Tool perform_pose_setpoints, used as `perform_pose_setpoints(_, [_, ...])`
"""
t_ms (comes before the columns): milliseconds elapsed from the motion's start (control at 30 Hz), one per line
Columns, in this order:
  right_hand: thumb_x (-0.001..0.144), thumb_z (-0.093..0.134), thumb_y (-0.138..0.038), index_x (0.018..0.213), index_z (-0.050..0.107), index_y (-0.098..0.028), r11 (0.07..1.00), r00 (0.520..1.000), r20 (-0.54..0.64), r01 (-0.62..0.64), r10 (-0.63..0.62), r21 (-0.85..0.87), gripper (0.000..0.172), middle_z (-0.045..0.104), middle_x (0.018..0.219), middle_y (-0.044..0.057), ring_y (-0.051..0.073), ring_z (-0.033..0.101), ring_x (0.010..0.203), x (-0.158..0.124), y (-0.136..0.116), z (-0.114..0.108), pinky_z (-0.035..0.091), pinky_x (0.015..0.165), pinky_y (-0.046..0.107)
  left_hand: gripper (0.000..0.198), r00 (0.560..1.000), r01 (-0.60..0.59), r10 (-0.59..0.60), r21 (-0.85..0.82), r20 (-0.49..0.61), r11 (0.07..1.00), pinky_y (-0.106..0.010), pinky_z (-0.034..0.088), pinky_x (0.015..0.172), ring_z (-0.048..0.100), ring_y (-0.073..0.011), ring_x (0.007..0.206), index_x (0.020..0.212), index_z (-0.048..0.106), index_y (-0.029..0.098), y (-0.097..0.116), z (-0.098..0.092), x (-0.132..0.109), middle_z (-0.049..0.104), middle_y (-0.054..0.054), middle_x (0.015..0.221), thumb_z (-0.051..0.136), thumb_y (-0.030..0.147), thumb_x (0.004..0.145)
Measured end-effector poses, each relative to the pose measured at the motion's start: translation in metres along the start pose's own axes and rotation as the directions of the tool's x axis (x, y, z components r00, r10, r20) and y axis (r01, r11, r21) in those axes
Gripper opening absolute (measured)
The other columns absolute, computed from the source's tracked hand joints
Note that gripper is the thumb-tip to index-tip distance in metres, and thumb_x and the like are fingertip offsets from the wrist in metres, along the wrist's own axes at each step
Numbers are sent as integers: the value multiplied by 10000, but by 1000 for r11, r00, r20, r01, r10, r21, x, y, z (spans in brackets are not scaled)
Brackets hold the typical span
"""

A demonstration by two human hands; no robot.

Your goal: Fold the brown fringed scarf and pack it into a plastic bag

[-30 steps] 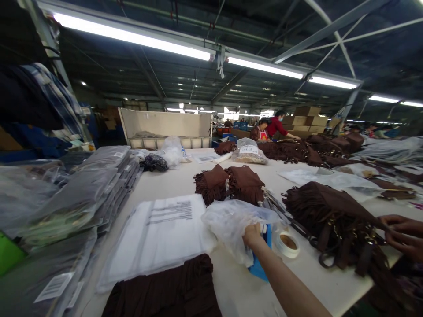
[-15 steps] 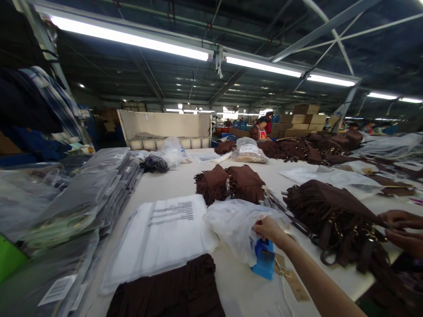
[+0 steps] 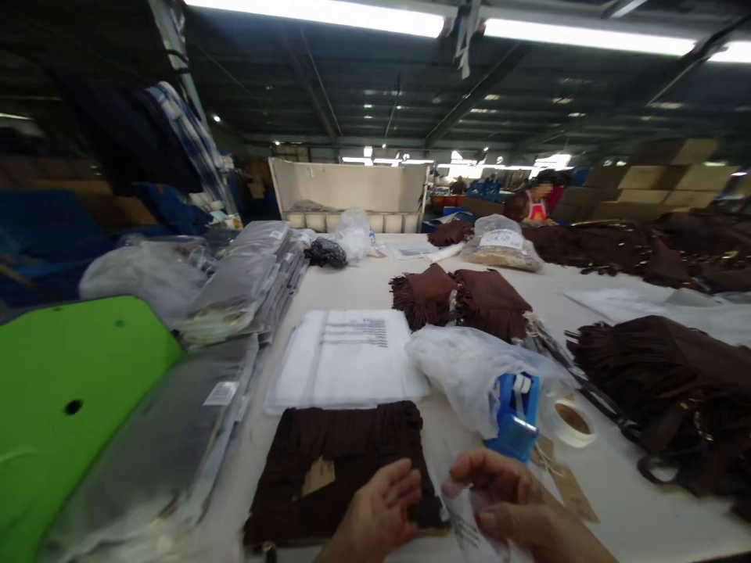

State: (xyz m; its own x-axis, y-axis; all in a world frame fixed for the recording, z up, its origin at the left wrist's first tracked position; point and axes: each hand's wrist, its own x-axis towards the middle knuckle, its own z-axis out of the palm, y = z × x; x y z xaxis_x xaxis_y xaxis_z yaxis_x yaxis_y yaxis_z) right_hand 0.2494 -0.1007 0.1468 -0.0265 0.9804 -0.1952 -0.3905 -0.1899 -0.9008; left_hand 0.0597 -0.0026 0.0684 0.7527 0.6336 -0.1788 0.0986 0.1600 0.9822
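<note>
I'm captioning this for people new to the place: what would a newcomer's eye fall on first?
Probably the bright green panel at the lower left. Next, likely the blue tape dispenser right of centre, with a roll of tape to its right. Nearest the camera are two bare hands: the left hand over a dark brown fringed piece, the right hand holding clear plastic.

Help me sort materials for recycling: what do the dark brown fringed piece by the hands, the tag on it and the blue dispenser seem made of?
Dark brown fringed piece: perhaps suede or suede-like fabric, matte; its soft strips show no shine.
Tag: probably card, matte tan, with straight edges.
Blue dispenser: likely rigid plastic, glossy, as its bright highlight suggests.
</note>
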Motion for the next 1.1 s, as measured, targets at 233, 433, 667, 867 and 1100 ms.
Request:
perform_pose_setpoints(233, [652, 753, -354, 960, 623, -213, 987, 944, 306, -151, 128, 54, 364, 605, 868, 0, 58, 514, 680, 24, 21, 16, 352, 577, 156, 724, 986, 164, -132, -649, 98, 743, -252, 416, 641, 593, -119, 630, 961, 602, 121, 2, -3, -10, 657, -51, 771, 894, 398, 359])
perform_pose_setpoints(433, [739, 631, -360, 1055, 564, -231, 854, 997, 76, 20, 22, -520, 347, 603, 987, 30, 107, 534, 699, 60, 27, 20, 424, 614, 231, 499, 946, -16, -72, -266, -317, 964, -217, 377, 479, 465, -83, 475, 939, 555, 141, 11, -60, -31, 532, 56, 593, 763, 297, 513])
perform_pose_setpoints(667, [791, 369, -87, 1085, 529, -196, -58, 837, 340, 350, -429, -935, 352, 629, 972, 49, 139, 621, 831, 129, 47, 30, 511, 720, 255, 284, 801, 215, 119, 467, -587, 858, -250, 437, 647, 580, -144, 672, 1010, 543, 161, 24, -103, 4, 586, 24, 673, 482, 165, 732])
perform_pose_setpoints(867, [794, 386, -92, 1042, 577, -160, -276, 756, 363, 247, -544, -929, 320, 627, 972, 110, 216, 611, 821, 138, 59, 16, 511, 695, 340, 464, 812, 350, 158, 685, -562, 639, -355, 447, 804, 635, -242, 882, 1229, 478, 124, 8, -102, 12, 681, -117, 963, 509, 107, 767])
perform_pose_setpoints(1100, [877, 425, -161, 1092, 587, -205, -458, 653, 580, 375, -487, -806, 273, 624, 1124, 45, 189, 533, 1055, 128, 74, 47, 392, 919, 339, 459, 830, 339, 237, 794, -505, 505, -359, 503, 758, 660, -252, 837, 1243, 466, 99, -2, -109, 18, 696, -117, 913, 538, 133, 791])
